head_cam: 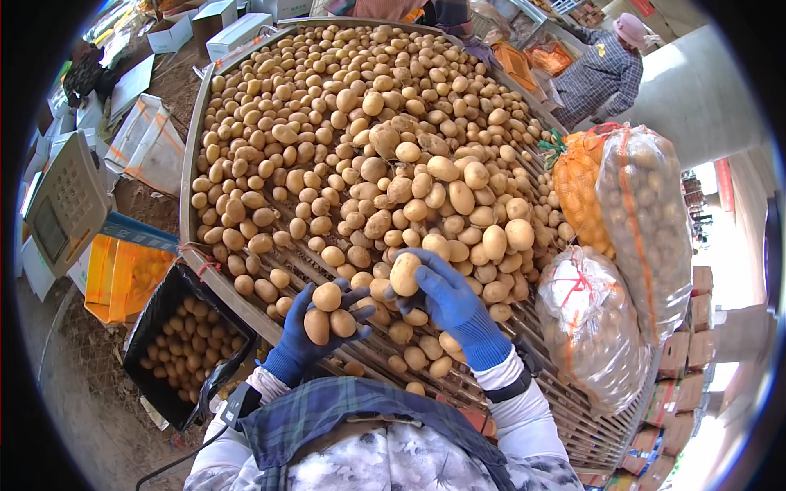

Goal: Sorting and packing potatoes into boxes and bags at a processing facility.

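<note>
Many potatoes (344, 147) lie heaped on a slatted sorting table (595, 423) in front of me. My left hand (307, 334), in a blue knitted glove, is palm up near the table's front edge and holds three potatoes (327, 297). To its right, my right hand (445, 294), gloved alike, grips one larger pale potato (405, 275) between thumb and fingers above the heap. Loose potatoes (430, 348) rest on the slats just below my right hand.
At the left stand a black-lined crate (236, 362) of potatoes, an orange bag (101, 279) and a scale display (67, 202). Filled clear bags (589, 344) and an orange net bag (577, 190) line the right edge. A person (602, 73) in a pink hat stands beyond.
</note>
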`<act>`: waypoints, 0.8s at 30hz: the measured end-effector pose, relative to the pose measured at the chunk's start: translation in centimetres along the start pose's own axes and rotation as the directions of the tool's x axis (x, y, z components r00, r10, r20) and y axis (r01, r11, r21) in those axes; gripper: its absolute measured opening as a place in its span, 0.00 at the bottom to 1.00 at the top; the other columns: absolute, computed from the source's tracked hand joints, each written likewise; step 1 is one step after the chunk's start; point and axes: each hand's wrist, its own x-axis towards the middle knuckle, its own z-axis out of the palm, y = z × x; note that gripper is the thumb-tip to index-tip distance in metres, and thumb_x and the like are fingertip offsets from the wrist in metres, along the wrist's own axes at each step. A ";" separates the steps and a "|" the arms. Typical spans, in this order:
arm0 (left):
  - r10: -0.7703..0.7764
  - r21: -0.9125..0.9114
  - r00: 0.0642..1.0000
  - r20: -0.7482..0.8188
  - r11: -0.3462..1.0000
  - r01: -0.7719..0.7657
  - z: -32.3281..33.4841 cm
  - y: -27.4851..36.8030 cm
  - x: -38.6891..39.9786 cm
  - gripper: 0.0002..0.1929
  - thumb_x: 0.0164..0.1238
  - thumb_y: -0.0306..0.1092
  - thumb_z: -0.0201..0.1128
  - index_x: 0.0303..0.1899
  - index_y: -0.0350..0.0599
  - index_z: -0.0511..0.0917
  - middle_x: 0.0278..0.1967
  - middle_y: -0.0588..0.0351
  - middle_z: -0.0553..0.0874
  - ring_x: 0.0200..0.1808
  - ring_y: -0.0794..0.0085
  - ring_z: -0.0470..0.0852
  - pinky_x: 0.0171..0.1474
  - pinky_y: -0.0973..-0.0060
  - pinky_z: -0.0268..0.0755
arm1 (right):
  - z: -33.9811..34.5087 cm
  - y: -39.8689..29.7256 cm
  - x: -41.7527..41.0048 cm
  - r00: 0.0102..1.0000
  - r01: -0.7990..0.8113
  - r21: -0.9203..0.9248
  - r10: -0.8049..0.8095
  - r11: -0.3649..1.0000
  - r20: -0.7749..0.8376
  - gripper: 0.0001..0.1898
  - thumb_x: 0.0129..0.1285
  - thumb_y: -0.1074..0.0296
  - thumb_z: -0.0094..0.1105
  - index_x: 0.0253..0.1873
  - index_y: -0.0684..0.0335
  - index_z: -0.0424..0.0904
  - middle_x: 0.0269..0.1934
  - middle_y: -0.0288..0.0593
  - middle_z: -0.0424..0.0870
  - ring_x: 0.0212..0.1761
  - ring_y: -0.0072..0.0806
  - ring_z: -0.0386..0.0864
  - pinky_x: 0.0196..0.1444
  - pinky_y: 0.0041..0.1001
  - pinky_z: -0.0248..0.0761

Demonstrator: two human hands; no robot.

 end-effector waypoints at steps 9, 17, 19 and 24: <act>0.212 0.502 0.959 0.188 0.819 -0.279 -1.3 -0.7 -0.4 0.36 0.72 0.34 0.69 0.75 0.42 0.61 0.72 0.43 0.71 0.70 0.56 0.75 0.68 0.56 0.75 | 2.3 4.5 -1.0 0.974 0.180 -0.638 -0.228 0.749 0.007 0.21 0.78 0.56 0.56 0.66 0.65 0.76 0.43 0.39 0.86 0.40 0.19 0.80 0.47 0.21 0.76; 0.213 0.042 0.977 -0.011 0.976 -0.212 -2.6 0.8 -4.6 0.33 0.81 0.61 0.42 0.72 0.45 0.67 0.68 0.36 0.74 0.65 0.44 0.78 0.62 0.47 0.76 | 4.2 4.0 -1.6 0.996 -0.038 -0.360 0.004 0.932 -0.094 0.16 0.77 0.67 0.52 0.63 0.66 0.78 0.36 0.36 0.83 0.33 0.15 0.75 0.38 0.17 0.71; 0.227 -0.203 0.973 0.036 0.955 -0.216 -2.5 2.0 -6.9 0.32 0.81 0.59 0.44 0.71 0.42 0.69 0.65 0.38 0.77 0.60 0.46 0.81 0.58 0.49 0.78 | 4.7 4.7 -2.0 0.995 -0.061 -0.333 0.032 0.941 -0.092 0.16 0.77 0.68 0.52 0.63 0.68 0.78 0.36 0.37 0.83 0.33 0.16 0.75 0.38 0.17 0.71; 0.435 -0.308 0.899 -0.053 0.849 -0.429 -5.7 3.2 -14.0 0.28 0.79 0.59 0.48 0.65 0.47 0.73 0.59 0.45 0.81 0.54 0.53 0.83 0.55 0.50 0.76 | 6.8 6.0 -1.6 0.993 -0.121 -0.382 0.113 0.916 -0.045 0.15 0.77 0.68 0.50 0.61 0.69 0.77 0.36 0.41 0.84 0.31 0.18 0.76 0.36 0.19 0.73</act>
